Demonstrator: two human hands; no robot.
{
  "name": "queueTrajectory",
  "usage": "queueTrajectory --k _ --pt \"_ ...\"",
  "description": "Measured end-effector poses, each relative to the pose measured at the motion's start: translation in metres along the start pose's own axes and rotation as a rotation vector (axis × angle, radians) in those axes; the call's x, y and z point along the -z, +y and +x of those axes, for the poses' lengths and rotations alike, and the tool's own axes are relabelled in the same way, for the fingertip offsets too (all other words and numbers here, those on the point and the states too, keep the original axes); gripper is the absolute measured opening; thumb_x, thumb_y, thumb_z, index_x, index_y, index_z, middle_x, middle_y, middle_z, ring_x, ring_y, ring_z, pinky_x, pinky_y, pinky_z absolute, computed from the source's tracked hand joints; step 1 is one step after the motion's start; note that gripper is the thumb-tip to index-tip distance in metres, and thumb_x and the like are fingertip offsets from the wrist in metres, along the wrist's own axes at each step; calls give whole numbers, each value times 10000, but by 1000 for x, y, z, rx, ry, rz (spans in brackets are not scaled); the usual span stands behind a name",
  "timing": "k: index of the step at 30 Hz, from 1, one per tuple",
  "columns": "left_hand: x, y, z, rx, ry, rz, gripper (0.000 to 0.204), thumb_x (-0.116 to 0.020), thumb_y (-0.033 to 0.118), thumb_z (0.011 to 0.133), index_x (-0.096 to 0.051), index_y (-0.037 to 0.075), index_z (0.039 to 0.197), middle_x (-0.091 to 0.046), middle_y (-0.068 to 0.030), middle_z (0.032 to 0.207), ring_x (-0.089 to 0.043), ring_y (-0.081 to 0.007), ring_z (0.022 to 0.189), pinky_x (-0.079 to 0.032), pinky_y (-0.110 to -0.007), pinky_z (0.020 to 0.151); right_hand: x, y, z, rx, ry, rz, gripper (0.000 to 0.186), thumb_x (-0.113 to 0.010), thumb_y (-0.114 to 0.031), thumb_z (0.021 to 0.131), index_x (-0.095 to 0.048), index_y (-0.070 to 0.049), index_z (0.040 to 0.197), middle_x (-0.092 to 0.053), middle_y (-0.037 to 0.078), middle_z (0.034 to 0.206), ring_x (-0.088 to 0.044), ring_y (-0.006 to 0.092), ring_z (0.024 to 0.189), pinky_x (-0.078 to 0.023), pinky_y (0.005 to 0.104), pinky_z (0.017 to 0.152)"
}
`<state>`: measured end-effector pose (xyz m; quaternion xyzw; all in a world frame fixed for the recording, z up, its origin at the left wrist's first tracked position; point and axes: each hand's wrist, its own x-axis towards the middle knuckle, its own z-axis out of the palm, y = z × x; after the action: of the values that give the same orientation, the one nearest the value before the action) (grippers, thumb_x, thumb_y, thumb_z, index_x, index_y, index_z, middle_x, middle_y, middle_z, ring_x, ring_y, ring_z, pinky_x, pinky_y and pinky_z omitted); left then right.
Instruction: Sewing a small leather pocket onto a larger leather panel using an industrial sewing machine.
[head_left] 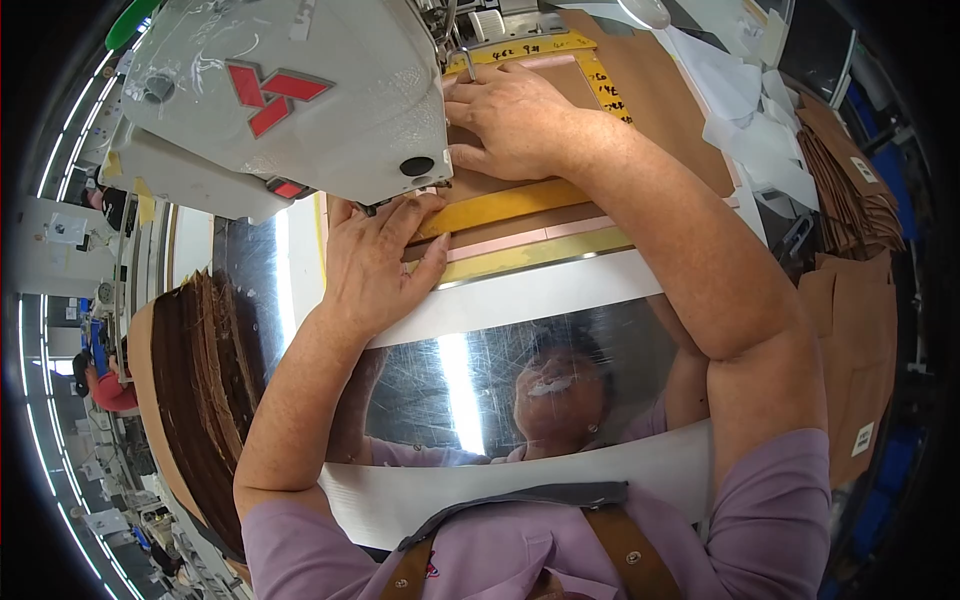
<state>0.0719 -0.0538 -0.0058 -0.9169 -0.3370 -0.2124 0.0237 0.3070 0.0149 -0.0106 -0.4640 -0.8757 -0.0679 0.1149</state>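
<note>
Both my hands lie on a flat template with yellow strips [510, 207] round a brown leather-like panel [560, 160], beside the grey-white head of a sewing machine [360, 130]. My left hand [372, 262] rests at the template's near left corner, fingers stretched toward the machine head and thumb apart. Farther away, my right hand [515, 120] presses flat on the brown panel, its fingers spread and partly hidden by the machine head. Pink strips [520, 238] and a paler yellow strip [540, 256] run along the near edge. The needle area is hidden.
A shiny metal plate [420, 395] fills the table before me. Brown pieces are stacked at the left [195, 380], with a pile of folded brown pieces [850, 180] at the right. White sheets [740, 115] lie beyond my right arm. Another person [110, 390] sits far left.
</note>
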Motion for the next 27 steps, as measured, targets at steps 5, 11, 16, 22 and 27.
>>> queueTrajectory --k 5,11,16,22,27 --pt "-2 8 4 -50 10 156 324 -713 263 865 -677 102 1144 -744 -111 900 -704 -281 780 -431 -411 897 0 16 -1 -57 -86 216 731 -595 -651 905 -595 -158 1446 -618 83 1415 -492 270 1360 -375 416 1161" --pt "-1 19 -1 42 -84 212 412 -687 330 896 -661 85 1227 -703 -85 699 -665 -256 612 -472 -408 838 8 12 -5 -39 -70 214 781 -724 -616 809 -641 -89 1379 -605 94 1437 -486 288 1363 -350 429 1187" --pt "2 50 3 -12 -109 159 566 -654 404 926 -613 26 1345 -652 -75 592 -651 -234 555 -518 -409 748 13 9 -2 -37 -124 139 830 -669 -689 812 -582 -178 1461 -621 86 1409 -502 260 1354 -366 439 1157" --pt "3 63 19 263 -356 87 772 -613 537 932 -487 -37 1431 -660 -138 652 -647 -333 568 -519 -439 601 17 10 -1 -51 -196 90 809 -671 -661 814 -588 -171 1452 -607 68 1436 -505 259 1343 -373 445 1144" --pt "-9 68 24 211 -346 124 793 -590 571 933 -494 -58 1406 -649 -146 633 -658 -338 574 -521 -442 594 26 11 0 -39 -210 71 794 -677 -654 825 -590 -171 1449 -584 53 1468 -496 256 1355 -375 451 1148"
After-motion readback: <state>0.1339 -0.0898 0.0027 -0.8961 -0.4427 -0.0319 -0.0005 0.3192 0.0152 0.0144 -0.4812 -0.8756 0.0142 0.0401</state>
